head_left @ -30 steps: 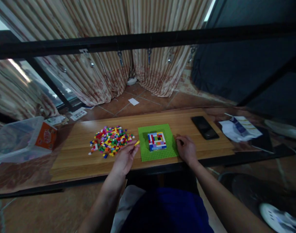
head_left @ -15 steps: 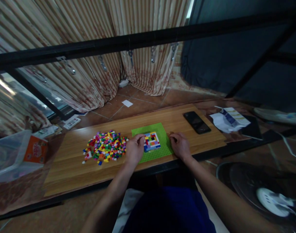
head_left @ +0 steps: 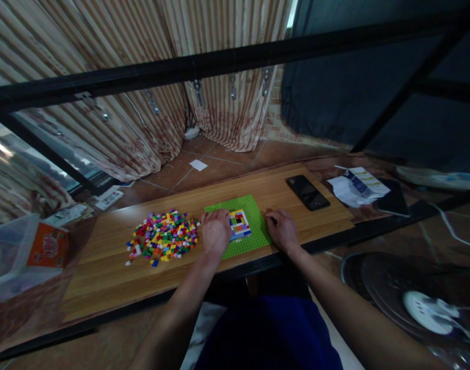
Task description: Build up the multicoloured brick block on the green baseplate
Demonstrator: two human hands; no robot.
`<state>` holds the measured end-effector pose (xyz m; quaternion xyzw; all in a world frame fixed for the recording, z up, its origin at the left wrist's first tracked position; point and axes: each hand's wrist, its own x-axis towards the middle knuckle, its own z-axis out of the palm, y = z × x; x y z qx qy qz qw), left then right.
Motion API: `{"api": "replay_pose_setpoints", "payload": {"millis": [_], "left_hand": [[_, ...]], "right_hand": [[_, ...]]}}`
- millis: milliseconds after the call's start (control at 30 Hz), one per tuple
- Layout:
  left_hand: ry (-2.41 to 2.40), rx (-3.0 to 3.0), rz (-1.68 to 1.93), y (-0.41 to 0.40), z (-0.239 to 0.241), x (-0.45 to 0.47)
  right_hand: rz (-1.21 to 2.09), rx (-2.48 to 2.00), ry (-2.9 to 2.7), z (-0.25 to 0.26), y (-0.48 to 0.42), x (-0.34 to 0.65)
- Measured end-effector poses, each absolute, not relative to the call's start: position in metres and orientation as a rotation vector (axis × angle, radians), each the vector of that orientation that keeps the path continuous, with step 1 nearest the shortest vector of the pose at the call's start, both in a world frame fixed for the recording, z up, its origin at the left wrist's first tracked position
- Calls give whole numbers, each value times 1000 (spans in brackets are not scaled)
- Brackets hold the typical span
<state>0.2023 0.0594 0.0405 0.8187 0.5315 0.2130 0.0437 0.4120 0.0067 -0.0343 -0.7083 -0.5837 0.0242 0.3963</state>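
Observation:
A green baseplate (head_left: 258,234) lies on the table, bearing a square build of colourful bricks (head_left: 240,231) with a yellow, white and blue border. My left hand (head_left: 216,231) is over the plate's left part, right beside the build and covering its left edge. Its fingers are closed and bent downward; whatever they hold is hidden. At the plate's right edge rests my right hand (head_left: 283,229), fingers curled in toward the thumb. Anything in that pinch is too small to see. Left of my left hand spreads a pile of loose small bricks (head_left: 165,234) in many colours.
A black phone (head_left: 308,192) lies on the wooden table (head_left: 111,282) at the right. Crumpled paper (head_left: 358,187) sits beyond the right end. A clear plastic box (head_left: 11,257) with an orange label stands at the left. A dark metal bar (head_left: 219,64) crosses above the far side.
My left hand has turned from a raised pinch to fingers lowered by the build's left edge. My right hand stays by the plate's right edge. The whole view has shifted slightly.

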Motion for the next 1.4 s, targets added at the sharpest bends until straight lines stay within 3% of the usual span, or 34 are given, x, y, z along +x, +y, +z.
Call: {"api": "replay_pose_setpoints", "payload": {"millis": [967,1400], "left_hand": [[1582,1619,875,78,22,214],[1562,1561,872,78,26,216]], "right_hand": [[60,-1789,-1477,-34,6,412],[73,-1782,-1508,-34,6,414]]}}
